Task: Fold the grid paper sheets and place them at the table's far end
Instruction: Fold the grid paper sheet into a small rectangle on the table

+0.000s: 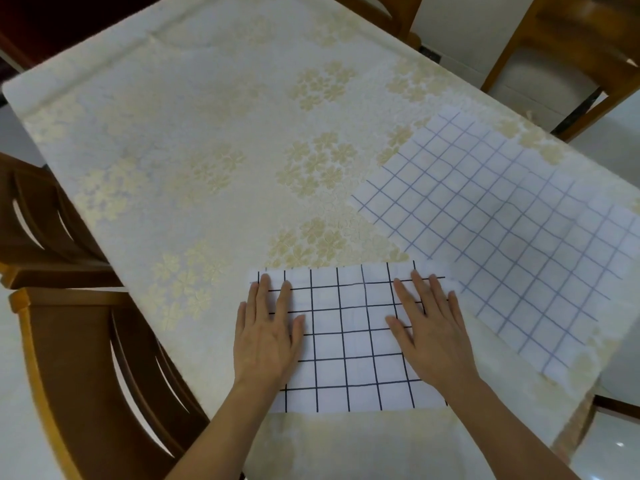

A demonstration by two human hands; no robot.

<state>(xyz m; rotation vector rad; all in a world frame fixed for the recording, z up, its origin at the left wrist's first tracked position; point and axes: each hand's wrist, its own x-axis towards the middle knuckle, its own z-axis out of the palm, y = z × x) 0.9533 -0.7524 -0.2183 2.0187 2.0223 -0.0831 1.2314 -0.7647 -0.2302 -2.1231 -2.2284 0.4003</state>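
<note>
Grid paper with bold black lines (349, 337) lies flat at the table's near edge, a little right of its middle, and both hands press down on it with straight, slightly spread fingers; nothing is gripped. The left hand (265, 336) lies palm down on the sheet's left part, its fingertips (265, 280) close to the far left corner and its outer side reaching past the left edge of the paper. The right hand (433, 336) lies palm down on the right part, fingertips just short of the far right corner. Between the two hands the middle of the sheet is bare, and a second paper edge shows as a narrow strip along its far side, so the sheet looks doubled over. Both forearms come in from the near edge. A second grid sheet (502, 233), with fainter blue lines, lies unfolded and turned at an angle along the table's right edge, just beside the first sheet's far right corner; whether the two touch cannot be told. A cream tablecloth (207, 133) with pale gold flower clusters covers the table, with only cloth showing at the far end. Wooden chairs stand at the left side (69, 358) and beyond the far right corner (561, 64).
</note>
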